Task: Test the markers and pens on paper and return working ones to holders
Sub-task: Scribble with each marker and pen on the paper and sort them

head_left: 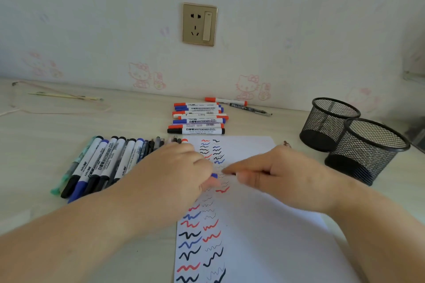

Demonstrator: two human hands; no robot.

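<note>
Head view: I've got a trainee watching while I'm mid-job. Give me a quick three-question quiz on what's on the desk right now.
1. True or false: the two mesh holders already have pens standing in them.
2. Which squiggle colours show on the paper? A) red, blue, black B) green, yellow C) black only
3. Fill in: the stack of whiteboard markers lies between the paper and the ____.

Key
1. False: both look empty.
2. A.
3. Wall.

The left hand and right hand meet over the paper around a blue-tipped pen; the grip itself is blurred.
</note>
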